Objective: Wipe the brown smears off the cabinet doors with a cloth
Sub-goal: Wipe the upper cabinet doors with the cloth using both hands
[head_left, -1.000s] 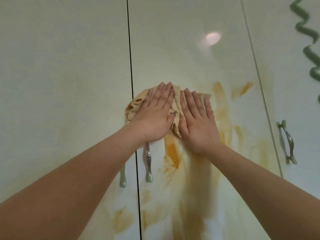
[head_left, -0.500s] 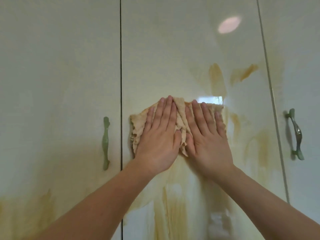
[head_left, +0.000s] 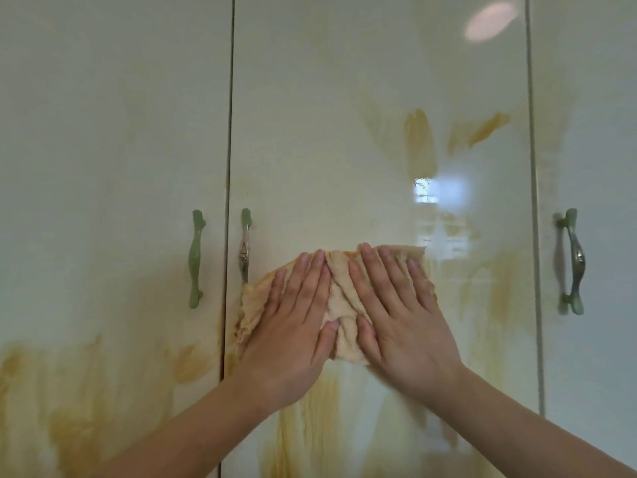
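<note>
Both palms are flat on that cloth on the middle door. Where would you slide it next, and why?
Probably straight down. Both the left hand and the right hand press the cloth flat against the middle door, and thick brown streaks lie directly below it. The two smears higher up could wait for a later pass.

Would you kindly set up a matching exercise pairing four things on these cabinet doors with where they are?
Things:
1. cloth
2. left hand
3. dark brown smears
4. right-hand handle

Places:
A. high on the middle door
B. on the right door
C. flat under both hands
D. nearest the two handles by the left gap

Pairs: 1-C, 2-D, 3-A, 4-B
</note>
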